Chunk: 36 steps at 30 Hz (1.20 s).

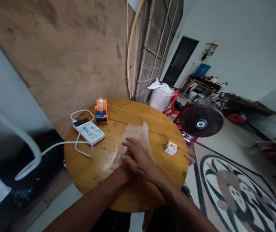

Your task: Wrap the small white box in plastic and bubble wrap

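A clear plastic bag (134,135) lies flat on the round wooden table (99,167). My right hand (139,158) rests palm down on the near part of the bag, fingers stretched toward the left. My left hand (124,170) lies mostly under the right hand at the bag's near edge; its fingers are hidden. A small white and red box (171,148) sits on the table to the right of my hands.
An orange tape dispenser (101,111) stands at the table's far side. A white power bank (88,131) with a phone and white cable lies at the left. A floor fan (200,121) and a white bucket (160,96) stand beyond the table's right edge.
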### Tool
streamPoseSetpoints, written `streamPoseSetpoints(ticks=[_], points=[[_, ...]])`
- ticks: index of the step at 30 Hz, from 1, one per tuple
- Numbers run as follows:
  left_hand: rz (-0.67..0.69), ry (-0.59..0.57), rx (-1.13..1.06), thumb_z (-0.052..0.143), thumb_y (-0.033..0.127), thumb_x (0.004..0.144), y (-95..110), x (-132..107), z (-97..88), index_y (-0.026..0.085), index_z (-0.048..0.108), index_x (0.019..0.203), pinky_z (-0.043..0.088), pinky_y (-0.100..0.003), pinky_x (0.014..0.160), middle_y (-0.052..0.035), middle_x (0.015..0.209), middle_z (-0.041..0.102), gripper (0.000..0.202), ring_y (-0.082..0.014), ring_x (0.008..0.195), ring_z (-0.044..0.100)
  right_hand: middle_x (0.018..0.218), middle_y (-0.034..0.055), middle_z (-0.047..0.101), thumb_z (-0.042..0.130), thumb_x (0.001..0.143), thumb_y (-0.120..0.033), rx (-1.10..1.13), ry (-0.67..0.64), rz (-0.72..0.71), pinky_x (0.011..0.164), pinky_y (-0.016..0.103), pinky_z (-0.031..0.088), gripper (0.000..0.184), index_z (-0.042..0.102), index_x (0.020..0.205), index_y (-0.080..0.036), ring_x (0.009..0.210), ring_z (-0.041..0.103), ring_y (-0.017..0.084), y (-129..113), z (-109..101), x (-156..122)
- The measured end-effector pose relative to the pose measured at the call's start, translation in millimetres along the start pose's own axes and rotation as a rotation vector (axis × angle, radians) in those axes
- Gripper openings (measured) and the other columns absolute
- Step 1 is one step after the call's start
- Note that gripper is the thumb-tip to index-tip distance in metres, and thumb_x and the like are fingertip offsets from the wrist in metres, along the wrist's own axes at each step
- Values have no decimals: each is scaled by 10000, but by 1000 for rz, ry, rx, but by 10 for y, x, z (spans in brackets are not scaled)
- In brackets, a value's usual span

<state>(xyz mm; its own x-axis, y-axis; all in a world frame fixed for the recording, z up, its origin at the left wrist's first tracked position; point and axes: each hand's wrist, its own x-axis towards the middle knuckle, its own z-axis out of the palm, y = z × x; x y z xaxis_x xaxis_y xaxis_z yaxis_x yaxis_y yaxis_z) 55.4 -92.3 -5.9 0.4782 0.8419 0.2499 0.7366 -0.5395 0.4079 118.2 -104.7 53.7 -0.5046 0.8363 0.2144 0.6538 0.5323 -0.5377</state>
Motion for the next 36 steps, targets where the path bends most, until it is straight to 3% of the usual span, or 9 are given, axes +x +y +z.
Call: streamPoseSetpoints(ticks=[4,8,11,13,15,18,22,28,36], points=[[-21,-21,27,392,426,897,12,-9,-26,309,424,1361,334,-468,1053,-19,1404,457,479,-316,1338,338,1361,164,513,409,934,-375,-95,79,119,1093,488,317,430,533,1272,-138,1295,434,269,375,333,205],[-15,-45,42,531,556,767,-126,-122,-53,154,392,1392,245,-536,1096,-178,1445,385,756,-387,1323,332,1285,162,575,345,949,-386,-224,155,152,1062,478,364,431,565,1222,-136,1229,499,265,989,189,57],[-4,-120,50,572,631,710,-202,-134,-99,167,403,1383,229,-566,1084,-203,1445,368,835,-408,1349,280,1328,164,542,345,950,-378,-310,179,159,1083,475,340,433,553,1237,-130,1282,448,262,1254,106,-133],[20,-202,46,590,647,689,-227,-72,-189,190,433,1356,288,-567,1044,-194,1408,415,824,-419,1316,330,1354,175,516,341,952,-339,-344,171,166,1087,457,338,438,524,1272,-102,1299,427,255,1307,113,-197],[61,-282,45,546,557,770,-246,44,-323,187,555,1209,389,-498,979,-166,1249,556,574,-362,1185,484,1370,185,497,346,949,-302,-381,143,170,1088,440,337,441,501,1295,-75,1302,418,254,1293,133,-196],[100,-223,125,494,335,837,-308,263,-509,171,610,1079,415,-433,963,-133,1112,626,315,-292,1085,549,1382,178,483,367,944,-287,-425,95,157,1082,427,337,437,489,1307,-76,1296,415,257,1237,122,-124],[138,-241,183,493,298,845,-524,448,-536,172,626,1044,405,-396,984,-113,1154,613,271,-267,1128,523,1387,174,478,383,940,-297,-444,60,140,1068,433,344,438,479,1315,-92,1294,413,261,1278,54,-15],[88,-268,165,507,451,844,-849,374,-396,204,494,1284,299,-444,1080,-108,1452,400,505,-295,1326,352,1420,182,445,406,933,-375,-409,38,86,1089,445,315,522,426,1362,-77,1321,383,275,1429,3,21],[62,-434,148,563,564,779,-987,363,-472,181,272,1463,186,-439,1146,-137,1559,189,837,-297,1432,168,1434,194,421,414,924,-431,-482,22,144,1068,480,332,556,447,1342,-67,1326,370,316,1420,-42,41]])
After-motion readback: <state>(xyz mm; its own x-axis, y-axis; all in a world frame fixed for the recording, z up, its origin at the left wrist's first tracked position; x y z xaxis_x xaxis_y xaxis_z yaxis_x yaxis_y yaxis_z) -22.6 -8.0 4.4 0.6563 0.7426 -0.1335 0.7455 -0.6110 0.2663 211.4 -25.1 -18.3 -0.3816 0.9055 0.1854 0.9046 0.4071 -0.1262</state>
